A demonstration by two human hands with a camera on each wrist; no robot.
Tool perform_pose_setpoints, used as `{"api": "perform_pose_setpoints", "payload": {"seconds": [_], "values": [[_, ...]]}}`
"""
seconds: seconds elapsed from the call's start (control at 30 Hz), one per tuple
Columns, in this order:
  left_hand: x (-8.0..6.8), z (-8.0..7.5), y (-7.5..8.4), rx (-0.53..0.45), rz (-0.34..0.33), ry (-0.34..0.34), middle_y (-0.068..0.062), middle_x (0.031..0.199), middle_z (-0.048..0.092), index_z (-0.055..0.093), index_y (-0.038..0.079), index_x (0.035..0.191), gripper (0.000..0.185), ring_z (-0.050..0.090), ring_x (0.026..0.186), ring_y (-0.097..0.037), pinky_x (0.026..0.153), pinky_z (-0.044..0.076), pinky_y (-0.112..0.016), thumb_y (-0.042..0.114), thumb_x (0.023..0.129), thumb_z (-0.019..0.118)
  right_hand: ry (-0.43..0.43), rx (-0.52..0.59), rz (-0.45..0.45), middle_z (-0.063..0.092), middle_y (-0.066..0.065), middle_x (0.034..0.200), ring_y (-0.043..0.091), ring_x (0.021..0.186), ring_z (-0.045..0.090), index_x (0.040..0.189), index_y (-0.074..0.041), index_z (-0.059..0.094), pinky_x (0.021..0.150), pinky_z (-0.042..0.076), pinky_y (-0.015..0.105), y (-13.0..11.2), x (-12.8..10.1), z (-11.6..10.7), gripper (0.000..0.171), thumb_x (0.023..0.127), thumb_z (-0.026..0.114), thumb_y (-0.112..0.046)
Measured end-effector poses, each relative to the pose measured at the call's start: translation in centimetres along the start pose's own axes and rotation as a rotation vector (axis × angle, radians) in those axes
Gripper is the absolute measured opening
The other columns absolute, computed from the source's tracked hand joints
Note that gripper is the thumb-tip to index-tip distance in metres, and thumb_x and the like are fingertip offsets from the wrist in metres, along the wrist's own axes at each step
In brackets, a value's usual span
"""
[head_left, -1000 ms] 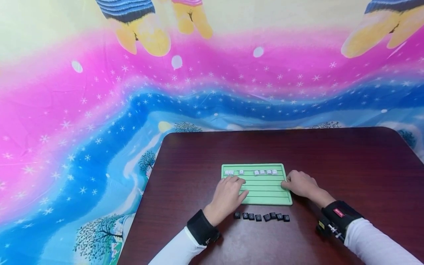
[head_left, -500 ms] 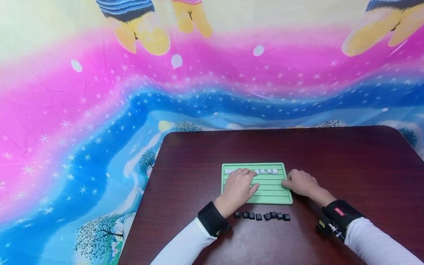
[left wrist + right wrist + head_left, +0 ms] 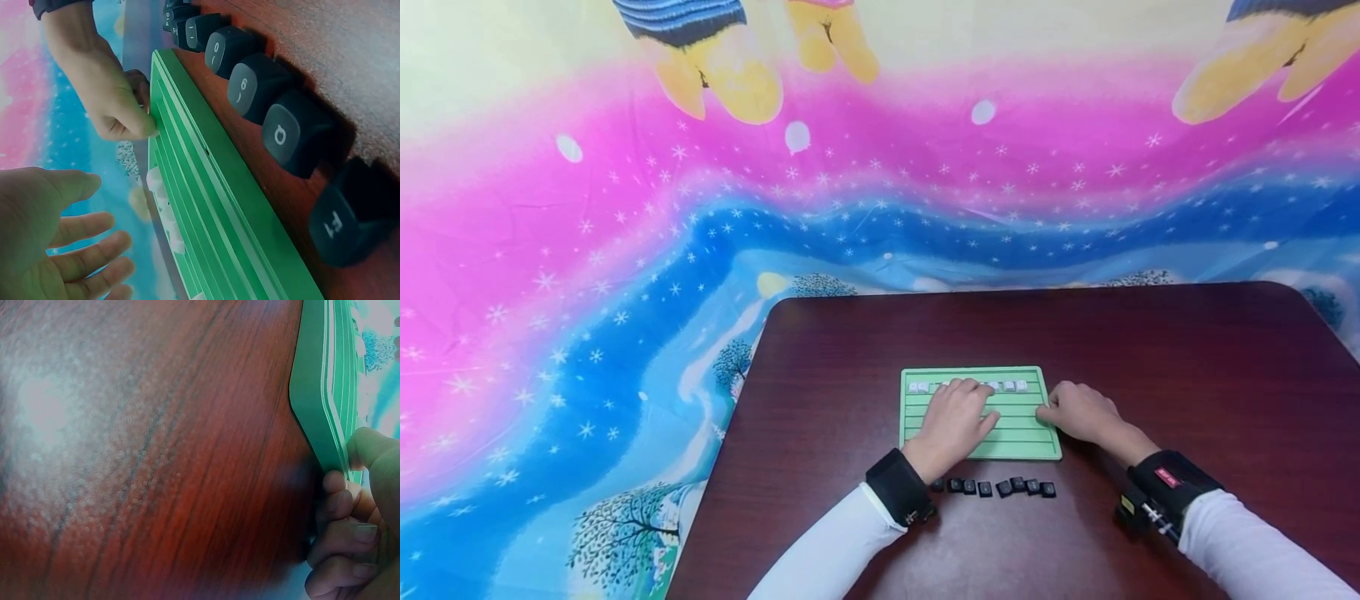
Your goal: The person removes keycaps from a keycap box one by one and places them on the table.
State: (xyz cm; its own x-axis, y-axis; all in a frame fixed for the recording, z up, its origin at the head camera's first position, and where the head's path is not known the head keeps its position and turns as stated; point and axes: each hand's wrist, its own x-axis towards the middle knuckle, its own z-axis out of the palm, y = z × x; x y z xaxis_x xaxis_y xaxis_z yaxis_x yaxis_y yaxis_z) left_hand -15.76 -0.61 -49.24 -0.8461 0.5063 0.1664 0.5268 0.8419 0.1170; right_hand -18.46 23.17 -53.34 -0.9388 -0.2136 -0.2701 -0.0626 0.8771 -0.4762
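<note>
A light green ridged tray (image 3: 1017, 448) lies on the table, with several white keycaps (image 3: 1009, 387) along its far row. My left hand (image 3: 951, 423) hovers over the tray's middle, hiding part of that row. In the left wrist view, the left hand (image 3: 44, 234) has loosely extended fingers with nothing between them. At the tray's right side, my right hand (image 3: 1082, 413) pinches the rim, thumb on top and curled fingers against the outside, as the right wrist view shows. Several black keycaps (image 3: 985, 489) form an uneven line before the tray's near edge.
The dark red-brown wooden table (image 3: 1210, 367) extends around the tray on every side. Behind its far edge hangs a colourful printed cloth (image 3: 865, 167). Black straps with small cameras circle both wrists.
My left hand has moved right and slightly forward over the tray, from its left part to the middle of the white keycap row. The right hand keeps its hold on the rim.
</note>
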Motion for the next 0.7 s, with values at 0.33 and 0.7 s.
{"api": "perform_pose_setpoints", "payload": {"seconds": [0.33,0.7], "values": [[0.8,0.7,0.9,0.037,0.03,0.002,0.004,0.12,0.072,0.069,0.02,0.128,0.035,0.067,0.108,-0.013,0.089,0.055,-0.029,0.037,0.097,0.065,-0.004,-0.008,0.002,0.03,-0.008,0.052,0.01,0.047,0.031,0.055,-0.018,0.044,0.048,0.022,0.024,0.0,0.1,-0.1,0.041,0.091,0.062,-0.028],[1.8,1.2,1.1,0.046,0.036,0.021,0.004,0.116,0.073,0.07,0.02,0.125,0.032,0.068,0.102,-0.012,0.081,0.055,-0.027,0.035,0.096,0.066,-0.009,-0.006,0.011,0.029,-0.008,0.051,0.01,0.046,0.03,0.054,-0.019,0.043,0.048,0.022,0.024,-0.1,0.2,-0.1,0.042,0.09,0.061,-0.028]]}}
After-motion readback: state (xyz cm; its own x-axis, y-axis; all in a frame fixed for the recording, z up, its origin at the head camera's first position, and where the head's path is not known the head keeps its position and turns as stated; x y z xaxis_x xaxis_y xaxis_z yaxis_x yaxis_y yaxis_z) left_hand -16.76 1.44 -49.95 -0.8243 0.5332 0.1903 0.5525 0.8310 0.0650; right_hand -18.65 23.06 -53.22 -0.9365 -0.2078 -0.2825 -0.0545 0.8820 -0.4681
